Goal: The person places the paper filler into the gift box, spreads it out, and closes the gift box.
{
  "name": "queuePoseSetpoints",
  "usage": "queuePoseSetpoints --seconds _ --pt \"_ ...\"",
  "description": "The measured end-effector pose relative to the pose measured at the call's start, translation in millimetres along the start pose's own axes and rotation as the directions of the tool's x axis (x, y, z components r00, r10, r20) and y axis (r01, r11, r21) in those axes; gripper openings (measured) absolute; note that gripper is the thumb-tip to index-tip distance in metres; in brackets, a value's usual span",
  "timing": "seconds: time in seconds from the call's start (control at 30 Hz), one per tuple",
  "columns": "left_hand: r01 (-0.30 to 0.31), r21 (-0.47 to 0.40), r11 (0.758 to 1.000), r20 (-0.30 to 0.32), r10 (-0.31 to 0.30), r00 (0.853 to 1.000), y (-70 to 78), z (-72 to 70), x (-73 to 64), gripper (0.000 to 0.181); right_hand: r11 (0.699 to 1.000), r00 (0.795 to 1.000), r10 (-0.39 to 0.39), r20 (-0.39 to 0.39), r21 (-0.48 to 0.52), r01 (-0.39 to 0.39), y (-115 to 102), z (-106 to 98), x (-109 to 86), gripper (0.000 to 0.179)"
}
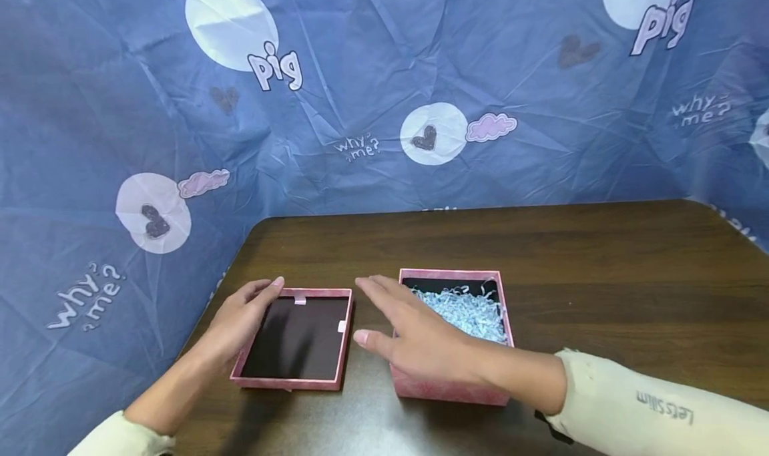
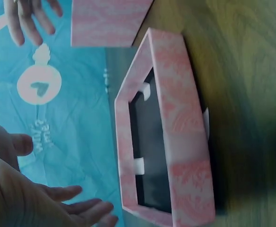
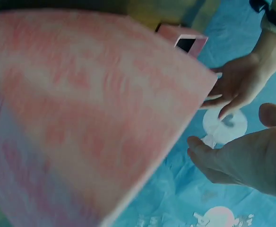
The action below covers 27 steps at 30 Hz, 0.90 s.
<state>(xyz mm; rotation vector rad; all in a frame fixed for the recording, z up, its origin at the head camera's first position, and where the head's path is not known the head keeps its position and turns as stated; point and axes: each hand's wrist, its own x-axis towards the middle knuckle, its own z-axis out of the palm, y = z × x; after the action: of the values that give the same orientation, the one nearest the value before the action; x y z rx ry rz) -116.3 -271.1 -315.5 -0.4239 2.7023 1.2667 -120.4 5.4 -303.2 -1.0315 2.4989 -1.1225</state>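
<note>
A shallow pink box lid (image 1: 342, 349) lies upturned on the left, its dark inside and small white tabs showing. My left hand (image 1: 237, 319) hovers at the lid's left side with fingers extended; in the left wrist view a gap separates the hand (image 2: 29, 194) from the lid (image 2: 187, 118). To the right stands a deeper pink box (image 1: 447, 390), uncovered, holding crinkled light blue shredded paper (image 1: 465, 312). Over the box's left part is my right hand (image 1: 423, 342), fingers stretched out and holding nothing. It covers part of the box and paper.
Both pieces rest on a dark brown wooden table (image 1: 607, 296), the lid near its left edge. A blue printed cloth (image 1: 354, 89) hangs behind the table and along its sides.
</note>
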Motion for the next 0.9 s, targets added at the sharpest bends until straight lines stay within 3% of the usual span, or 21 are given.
queuePoseSetpoints --seconds 0.2,0.4,0.9 --pt "0.059 0.052 0.997 0.010 -0.059 0.998 -10.5 -10.6 7.1 0.090 0.996 0.997 -0.014 0.070 0.093 0.007 -13.4 15.7 -4.9 0.068" --pt "0.086 0.023 0.996 0.006 -0.086 0.996 -22.0 -15.1 14.8 0.089 0.990 0.993 0.001 0.115 0.143 -0.017 -20.9 27.1 -2.3 0.069" --pt "0.152 0.125 0.980 0.023 -0.156 0.987 -33.5 -13.3 23.8 0.095 0.959 0.978 0.176 0.113 0.207 -0.196 -18.0 66.9 9.4 0.085"
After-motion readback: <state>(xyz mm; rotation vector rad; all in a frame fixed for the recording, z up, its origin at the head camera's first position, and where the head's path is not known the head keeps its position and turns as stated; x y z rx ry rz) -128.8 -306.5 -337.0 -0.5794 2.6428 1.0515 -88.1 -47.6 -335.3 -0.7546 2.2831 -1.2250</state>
